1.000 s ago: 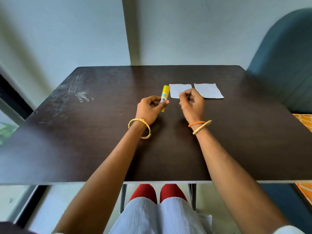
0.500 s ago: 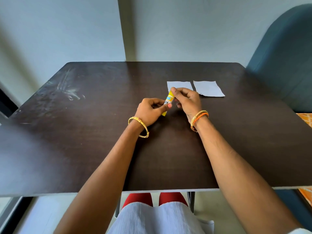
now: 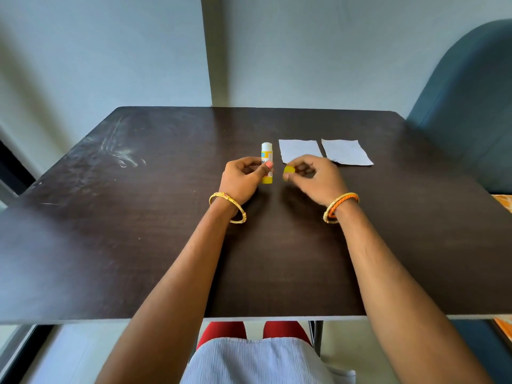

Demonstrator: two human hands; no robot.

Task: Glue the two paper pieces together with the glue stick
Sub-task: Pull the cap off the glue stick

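Table: one dark wooden top, with pale scuff marks toward its far left.
Left hand: one, a gold bangle at the wrist; fingers and thumb wrapped around the lower body of the glue stick.
Glue stick: one, yellow tube with a label, uncapped; long axis upright, white glue end pointing up and slightly away, base down near the table. It sits left of both papers, in the middle of the table.
Cap: one, yellow and round, pinched between thumb and fingertips of the right hand, apart from the tube.
Right wrist: two bangles, one gold and one orange.
Paper pieces: two, white, lying flat side by side with a narrow gap; left piece just beyond the right hand's fingers, right piece farther right.
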